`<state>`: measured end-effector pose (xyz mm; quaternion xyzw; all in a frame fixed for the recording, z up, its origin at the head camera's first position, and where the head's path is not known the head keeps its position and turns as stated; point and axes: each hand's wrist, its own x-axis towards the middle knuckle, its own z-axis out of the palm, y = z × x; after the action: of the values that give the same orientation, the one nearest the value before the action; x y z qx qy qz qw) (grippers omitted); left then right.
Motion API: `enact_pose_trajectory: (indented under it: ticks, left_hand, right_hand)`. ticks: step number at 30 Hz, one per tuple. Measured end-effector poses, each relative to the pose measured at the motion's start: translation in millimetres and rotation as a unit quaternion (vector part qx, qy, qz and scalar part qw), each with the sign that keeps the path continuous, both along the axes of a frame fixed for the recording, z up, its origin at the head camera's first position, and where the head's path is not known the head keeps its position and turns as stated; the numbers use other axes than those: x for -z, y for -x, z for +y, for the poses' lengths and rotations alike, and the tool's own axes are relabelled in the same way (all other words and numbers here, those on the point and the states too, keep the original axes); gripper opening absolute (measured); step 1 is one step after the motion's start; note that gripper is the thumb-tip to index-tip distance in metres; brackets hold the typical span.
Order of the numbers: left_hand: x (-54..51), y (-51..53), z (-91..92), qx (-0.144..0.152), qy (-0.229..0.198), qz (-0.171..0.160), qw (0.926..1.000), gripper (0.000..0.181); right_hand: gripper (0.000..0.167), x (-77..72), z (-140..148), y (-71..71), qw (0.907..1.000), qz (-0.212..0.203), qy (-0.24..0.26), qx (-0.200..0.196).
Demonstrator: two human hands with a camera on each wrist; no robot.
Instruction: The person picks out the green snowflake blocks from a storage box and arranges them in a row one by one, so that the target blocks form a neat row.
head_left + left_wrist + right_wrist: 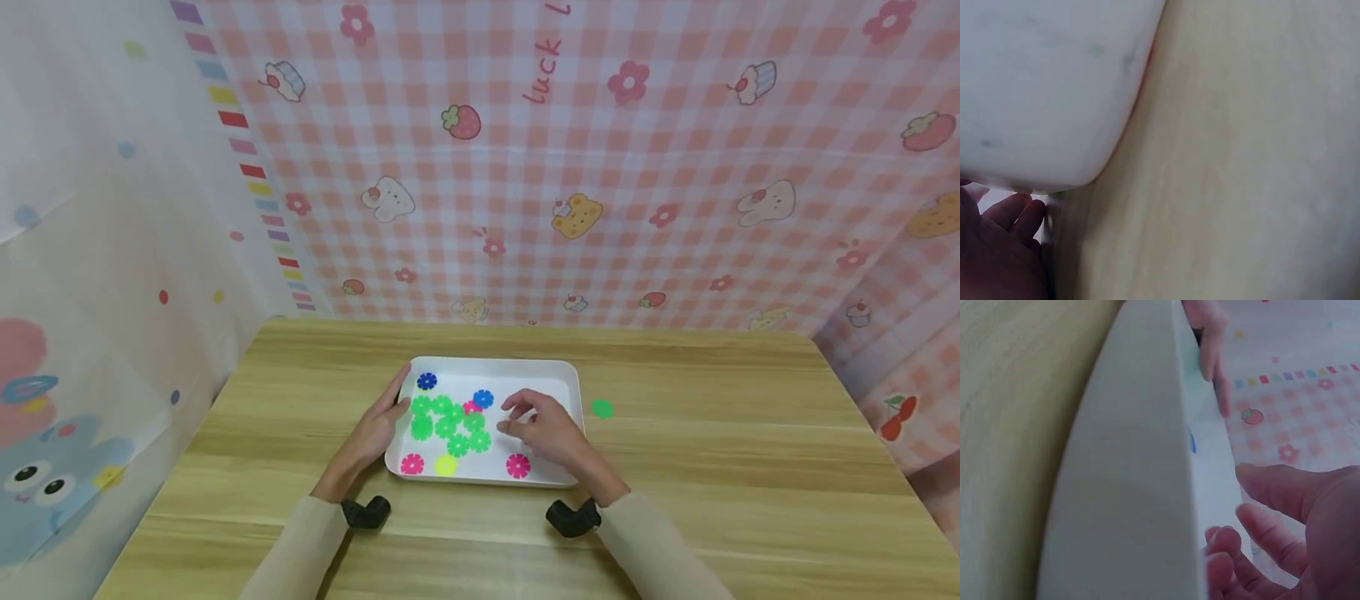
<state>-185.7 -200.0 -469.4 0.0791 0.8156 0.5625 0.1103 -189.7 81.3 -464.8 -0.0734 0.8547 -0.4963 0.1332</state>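
Note:
A white rectangular tray (551, 375) lies on the table and holds several notched plastic snowflake discs. Green discs (446, 427) cluster in its left half. Around them are a dark blue disc (427, 381), a lighter blue disc (483, 398), a yellow disc (446, 465) and pink discs (518, 466). My left hand (375, 432) grips the tray's left edge, thumb over the rim. Above the tray's right part hovers my right hand (549, 427), fingers loosely bent. In the right wrist view, its thumb and fingertips (1249, 478) are apart with nothing between them.
A single green disc (602, 408) lies on the wooden table (720, 467), just right of the tray. Behind the table hangs a pink checked cloth (510, 250), and a white printed cloth (112, 250) hangs at the left. Each wrist wears a black camera mount (573, 518).

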Motion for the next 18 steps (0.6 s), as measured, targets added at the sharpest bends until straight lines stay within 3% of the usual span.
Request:
enact_pose_trajectory:
  ticks: [10,18]
  left_hand:
    - [1.1,-0.3,-0.8,0.002,-0.005,0.002,1.0000,0.056]
    - [32.0,14.1,-9.4,-0.005,0.007,0.010,0.9999,0.056]
  right_hand:
    - [0.029,13.5,-24,-4.2,0.9973,0.017,-0.040,-0.058]
    - [0.028,14.8,-29,-5.4,0.9957,0.024,-0.067,-0.060]
